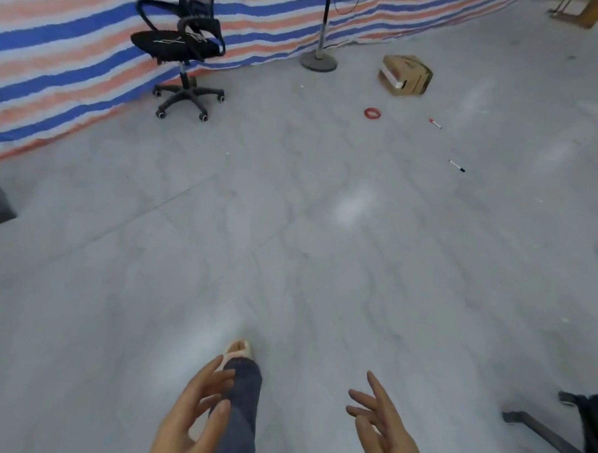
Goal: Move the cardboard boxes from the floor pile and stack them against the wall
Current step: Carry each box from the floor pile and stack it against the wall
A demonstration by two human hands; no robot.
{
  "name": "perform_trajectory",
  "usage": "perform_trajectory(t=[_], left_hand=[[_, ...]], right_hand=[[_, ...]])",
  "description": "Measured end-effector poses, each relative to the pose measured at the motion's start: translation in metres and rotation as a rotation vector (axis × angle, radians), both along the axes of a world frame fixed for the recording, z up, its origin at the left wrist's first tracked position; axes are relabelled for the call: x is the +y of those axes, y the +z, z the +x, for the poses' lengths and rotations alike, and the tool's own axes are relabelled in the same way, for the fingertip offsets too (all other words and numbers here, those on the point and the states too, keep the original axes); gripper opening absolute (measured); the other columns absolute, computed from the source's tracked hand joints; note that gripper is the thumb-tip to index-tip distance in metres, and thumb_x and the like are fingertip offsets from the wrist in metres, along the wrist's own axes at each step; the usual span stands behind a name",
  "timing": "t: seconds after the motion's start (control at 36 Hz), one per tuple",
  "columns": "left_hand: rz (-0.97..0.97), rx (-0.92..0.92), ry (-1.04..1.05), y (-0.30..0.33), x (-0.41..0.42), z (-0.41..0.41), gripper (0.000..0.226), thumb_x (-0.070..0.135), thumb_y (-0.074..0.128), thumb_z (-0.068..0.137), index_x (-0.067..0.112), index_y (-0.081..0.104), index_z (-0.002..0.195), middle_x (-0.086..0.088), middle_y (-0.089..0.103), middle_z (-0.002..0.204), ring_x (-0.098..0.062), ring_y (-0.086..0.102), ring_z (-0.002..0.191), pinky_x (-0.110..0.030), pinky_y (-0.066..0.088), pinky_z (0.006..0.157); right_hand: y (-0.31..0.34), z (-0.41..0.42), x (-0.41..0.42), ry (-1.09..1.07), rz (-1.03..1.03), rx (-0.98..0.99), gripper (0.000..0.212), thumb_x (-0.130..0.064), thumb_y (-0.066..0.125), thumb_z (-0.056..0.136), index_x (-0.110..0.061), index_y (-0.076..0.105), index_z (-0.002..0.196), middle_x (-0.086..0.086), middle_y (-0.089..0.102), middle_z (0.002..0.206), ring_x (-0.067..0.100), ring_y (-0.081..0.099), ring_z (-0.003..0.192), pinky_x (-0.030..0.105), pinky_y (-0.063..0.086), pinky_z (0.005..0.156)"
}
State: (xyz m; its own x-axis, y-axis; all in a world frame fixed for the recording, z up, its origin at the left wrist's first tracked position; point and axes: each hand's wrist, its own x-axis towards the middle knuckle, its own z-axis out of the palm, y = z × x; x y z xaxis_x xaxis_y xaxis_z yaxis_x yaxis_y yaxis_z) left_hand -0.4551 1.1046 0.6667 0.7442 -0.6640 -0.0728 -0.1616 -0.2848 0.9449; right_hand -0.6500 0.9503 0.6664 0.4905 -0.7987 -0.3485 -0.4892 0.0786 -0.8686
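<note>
One cardboard box [405, 75] lies on the grey floor at the far right, close to the striped tarp wall [76, 45]. My left hand [190, 416] hangs at the bottom centre with relaxed, spread fingers and holds nothing. My right hand [381, 428] is beside it at the bottom right, fingers straight and apart, also empty. Both hands are far from the box. My leg and sandalled foot [240, 352] step forward between the hands.
A black office chair [182, 46] stands by the tarp at upper left. A pole stand with a round base [318, 61] sits left of the box. A red ring [372, 113] and two markers [435, 124] lie on the floor. Dark furniture legs [548, 439] are at lower right.
</note>
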Motion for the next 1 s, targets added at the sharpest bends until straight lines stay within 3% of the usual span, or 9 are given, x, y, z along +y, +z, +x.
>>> perform_trajectory(t=[0.22, 0.33, 0.53, 0.69, 0.78, 0.83, 0.86, 0.92, 1.0], left_hand=[[-0.004, 0.046, -0.065, 0.021, -0.121, 0.126, 0.037, 0.035, 0.058, 0.088, 0.069, 0.052, 0.102, 0.026, 0.066, 0.104, 0.001, 0.062, 0.101, -0.012, 0.046, 0.091], [-0.012, 0.028, -0.103, 0.03, -0.178, 0.188, 0.038, 0.05, 0.054, 0.072, 0.067, 0.053, 0.105, 0.025, 0.067, 0.105, 0.001, 0.063, 0.1, -0.013, 0.049, 0.088], [0.053, 0.046, -0.213, 0.025, -0.246, 0.243, 0.046, 0.031, 0.055, 0.076, 0.064, 0.055, 0.108, 0.023, 0.068, 0.103, 0.0, 0.065, 0.098, -0.009, 0.048, 0.084], [0.096, 0.027, -0.239, 0.008, -0.359, 0.303, 0.053, 0.019, 0.053, 0.075, 0.063, 0.057, 0.106, 0.02, 0.069, 0.1, -0.002, 0.066, 0.095, -0.008, 0.047, 0.082], [0.065, 0.023, -0.225, 0.005, -0.422, 0.323, 0.051, 0.016, 0.056, 0.081, 0.06, 0.057, 0.108, 0.02, 0.069, 0.102, -0.001, 0.066, 0.096, -0.008, 0.047, 0.082], [0.05, 0.04, -0.214, 0.004, -0.468, 0.337, 0.057, 0.005, 0.059, 0.09, 0.059, 0.057, 0.107, 0.021, 0.068, 0.103, 0.0, 0.065, 0.097, -0.006, 0.046, 0.082], [0.045, 0.05, -0.205, 0.004, -0.492, 0.343, 0.058, 0.004, 0.058, 0.091, 0.059, 0.056, 0.107, 0.021, 0.068, 0.104, 0.0, 0.064, 0.098, -0.006, 0.046, 0.082], [0.021, 0.043, -0.184, 0.011, -0.54, 0.354, 0.043, 0.021, 0.059, 0.088, 0.058, 0.055, 0.109, 0.022, 0.067, 0.104, 0.0, 0.064, 0.099, -0.006, 0.046, 0.082], [-0.005, 0.027, -0.173, 0.02, -0.608, 0.368, 0.039, 0.046, 0.054, 0.073, 0.062, 0.055, 0.108, 0.022, 0.068, 0.104, 0.001, 0.064, 0.098, -0.007, 0.047, 0.083]], right_hand=[[-0.001, 0.115, -0.096, -0.098, -0.007, -0.035, 0.073, -0.006, 0.052, 0.093, -0.077, 0.039, 0.104, -0.036, 0.061, 0.103, -0.006, 0.063, 0.096, 0.003, 0.044, 0.078], [0.005, 0.172, -0.145, -0.139, -0.031, -0.038, 0.076, -0.003, 0.051, 0.092, -0.079, 0.041, 0.099, -0.035, 0.062, 0.101, -0.006, 0.064, 0.092, 0.002, 0.043, 0.077], [0.011, 0.223, -0.197, -0.213, 0.014, -0.016, 0.071, -0.01, 0.052, 0.093, -0.08, 0.039, 0.1, -0.039, 0.059, 0.104, -0.008, 0.063, 0.094, -0.001, 0.041, 0.076], [0.004, 0.273, -0.304, -0.269, 0.055, 0.016, 0.073, -0.014, 0.05, 0.094, -0.085, 0.034, 0.094, -0.044, 0.056, 0.102, -0.013, 0.06, 0.094, -0.002, 0.04, 0.075], [0.008, 0.303, -0.371, -0.283, 0.051, 0.018, 0.036, -0.055, 0.048, 0.081, -0.08, 0.037, 0.104, -0.039, 0.061, 0.102, -0.012, 0.059, 0.097, 0.003, 0.044, 0.083], [0.005, 0.315, -0.423, -0.288, 0.018, -0.006, 0.055, -0.08, 0.043, 0.066, -0.061, 0.034, 0.117, -0.035, 0.056, 0.11, -0.014, 0.058, 0.098, 0.006, 0.044, 0.086], [0.006, 0.32, -0.448, -0.289, 0.009, -0.02, 0.056, -0.077, 0.045, 0.07, -0.055, 0.034, 0.119, -0.032, 0.055, 0.112, -0.016, 0.056, 0.098, 0.005, 0.043, 0.085], [0.008, 0.329, -0.498, -0.287, 0.013, -0.05, 0.036, -0.04, 0.051, 0.09, -0.054, 0.041, 0.122, -0.031, 0.062, 0.109, -0.015, 0.058, 0.096, 0.009, 0.044, 0.087], [0.012, 0.343, -0.566, -0.245, -0.062, -0.021, 0.057, -0.01, 0.05, 0.094, -0.064, 0.045, 0.112, -0.035, 0.062, 0.105, -0.008, 0.063, 0.095, 0.005, 0.045, 0.083]])
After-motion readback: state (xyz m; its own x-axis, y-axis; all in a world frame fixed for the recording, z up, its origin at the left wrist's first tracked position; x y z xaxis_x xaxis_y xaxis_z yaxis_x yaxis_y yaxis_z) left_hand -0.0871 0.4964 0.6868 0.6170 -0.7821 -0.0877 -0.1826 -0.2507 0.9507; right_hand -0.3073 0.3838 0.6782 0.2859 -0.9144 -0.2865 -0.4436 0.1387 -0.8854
